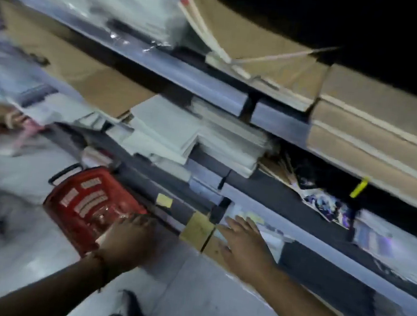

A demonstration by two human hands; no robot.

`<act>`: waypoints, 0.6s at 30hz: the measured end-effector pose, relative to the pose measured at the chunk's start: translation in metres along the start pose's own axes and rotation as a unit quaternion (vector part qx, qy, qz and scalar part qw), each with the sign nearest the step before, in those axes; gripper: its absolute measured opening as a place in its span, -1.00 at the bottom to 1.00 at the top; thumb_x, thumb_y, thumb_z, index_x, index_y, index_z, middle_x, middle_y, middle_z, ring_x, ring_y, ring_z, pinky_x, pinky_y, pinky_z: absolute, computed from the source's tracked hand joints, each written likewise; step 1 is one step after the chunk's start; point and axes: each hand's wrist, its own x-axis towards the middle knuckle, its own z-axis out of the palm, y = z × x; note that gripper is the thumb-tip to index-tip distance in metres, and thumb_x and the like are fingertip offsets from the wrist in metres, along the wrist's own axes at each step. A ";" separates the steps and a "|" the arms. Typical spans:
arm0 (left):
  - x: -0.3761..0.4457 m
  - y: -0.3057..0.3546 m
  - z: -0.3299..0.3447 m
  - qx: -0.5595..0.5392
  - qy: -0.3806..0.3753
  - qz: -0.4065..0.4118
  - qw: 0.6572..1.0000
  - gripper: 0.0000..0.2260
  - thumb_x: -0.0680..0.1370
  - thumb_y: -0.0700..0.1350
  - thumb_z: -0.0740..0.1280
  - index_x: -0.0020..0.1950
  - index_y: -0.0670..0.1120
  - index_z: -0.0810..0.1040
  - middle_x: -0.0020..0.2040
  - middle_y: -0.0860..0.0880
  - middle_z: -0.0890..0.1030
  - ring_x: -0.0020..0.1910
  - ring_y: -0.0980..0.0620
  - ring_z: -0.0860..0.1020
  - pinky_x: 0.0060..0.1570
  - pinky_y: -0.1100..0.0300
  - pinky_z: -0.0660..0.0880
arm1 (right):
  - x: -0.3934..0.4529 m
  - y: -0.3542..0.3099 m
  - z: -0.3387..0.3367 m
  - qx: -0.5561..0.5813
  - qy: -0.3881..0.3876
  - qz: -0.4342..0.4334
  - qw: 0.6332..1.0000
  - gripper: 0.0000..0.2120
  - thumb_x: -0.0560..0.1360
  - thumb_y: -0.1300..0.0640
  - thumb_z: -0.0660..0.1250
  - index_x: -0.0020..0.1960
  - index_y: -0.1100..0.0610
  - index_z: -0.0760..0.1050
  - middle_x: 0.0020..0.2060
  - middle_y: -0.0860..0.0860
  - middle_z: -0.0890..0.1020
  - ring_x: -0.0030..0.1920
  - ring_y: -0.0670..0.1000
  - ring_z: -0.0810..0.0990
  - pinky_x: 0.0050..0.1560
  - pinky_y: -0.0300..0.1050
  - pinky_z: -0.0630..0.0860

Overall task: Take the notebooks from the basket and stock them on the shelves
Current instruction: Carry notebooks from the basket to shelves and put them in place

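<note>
Blurred view: left hand [126,242] over the red basket [87,201], its fingers unclear; right hand [242,241], fingers spread, beside the basket at the shelf [321,249].

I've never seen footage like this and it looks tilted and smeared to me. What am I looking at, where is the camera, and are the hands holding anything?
There is no machine here: a person wears one wide-angle camera on the head, looking down at their own arms, so the picture tilts and blurs as the head moves. The left hand reaches to the red plastic shopping basket standing on the pale floor; whether it grips anything is too blurred to tell. The right hand, fingers spread, is at the edge of the grey metal shelves and holds nothing. The shelves carry stacks of white notebooks and flat brown cardboard packs.
</note>
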 end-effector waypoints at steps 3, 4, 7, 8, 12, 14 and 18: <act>-0.034 -0.067 0.032 -0.053 -0.032 -0.104 0.993 -0.40 0.43 0.27 0.14 0.37 0.03 0.54 0.30 -0.10 0.59 0.19 -0.18 0.60 0.13 0.01 0.57 | 0.055 -0.050 0.030 0.001 -0.019 -0.046 0.999 -0.56 0.40 0.09 0.23 0.24 0.11 0.61 0.21 0.11 0.63 0.24 0.22 0.59 0.46 0.07 0.29; -0.045 -0.089 0.043 -0.062 -0.054 -0.129 0.988 -0.40 0.45 0.28 0.13 0.43 0.06 0.47 0.36 -0.06 0.55 0.24 -0.14 0.57 0.18 0.02 0.54 | 0.072 -0.069 0.041 0.002 -0.037 -0.066 0.997 -0.56 0.45 0.13 0.23 0.32 0.12 0.55 0.28 0.12 0.58 0.32 0.24 0.52 0.47 0.13 0.26; -0.070 -0.149 0.067 -0.089 -0.090 -0.188 0.974 -0.41 0.52 0.27 0.19 0.53 0.12 0.30 0.46 0.00 0.45 0.34 -0.07 0.48 0.27 0.04 0.48 | 0.118 -0.120 0.061 -0.040 -0.128 -0.098 0.986 -0.47 0.61 0.07 0.16 0.57 0.03 0.19 0.55 0.05 0.22 0.56 0.12 0.11 0.56 0.11 -0.07; -0.077 -0.167 0.074 -0.097 -0.099 -0.206 0.969 -0.42 0.55 0.26 0.20 0.54 0.12 0.28 0.46 -0.01 0.43 0.36 -0.07 0.47 0.29 0.05 0.46 | 0.134 -0.136 0.068 -0.044 -0.143 -0.104 0.983 -0.46 0.62 0.06 0.15 0.58 0.02 0.15 0.57 0.05 0.18 0.57 0.12 0.08 0.57 0.09 -0.10; -0.093 -0.238 0.101 -0.109 -0.139 -0.255 0.951 -0.42 0.58 0.25 0.19 0.55 0.05 0.26 0.42 -0.06 0.45 0.35 -0.09 0.45 0.26 0.05 0.45 | 0.194 -0.194 0.089 -0.077 -0.187 -0.120 0.972 -0.45 0.62 0.08 0.14 0.58 0.03 0.15 0.55 0.08 0.21 0.56 0.14 0.10 0.55 0.06 -0.11; -0.098 -0.267 0.111 -0.117 -0.154 -0.273 0.942 -0.44 0.58 0.25 0.19 0.53 0.03 0.29 0.35 -0.06 0.48 0.29 -0.09 0.48 0.20 0.05 0.46 | 0.222 -0.219 0.095 -0.123 -0.220 -0.115 0.961 -0.45 0.61 0.10 0.14 0.58 0.06 0.15 0.55 0.10 0.21 0.56 0.16 0.08 0.55 0.08 -0.11; -0.095 -0.303 0.123 -0.121 -0.167 -0.288 0.935 -0.49 0.59 0.21 0.19 0.47 0.01 0.35 0.28 -0.05 0.51 0.24 -0.10 0.49 0.14 0.04 0.46 | 0.267 -0.255 0.105 -0.178 -0.257 -0.140 0.939 -0.45 0.55 0.12 0.24 0.52 0.11 0.25 0.50 0.14 0.27 0.54 0.23 0.11 0.56 0.16 -0.11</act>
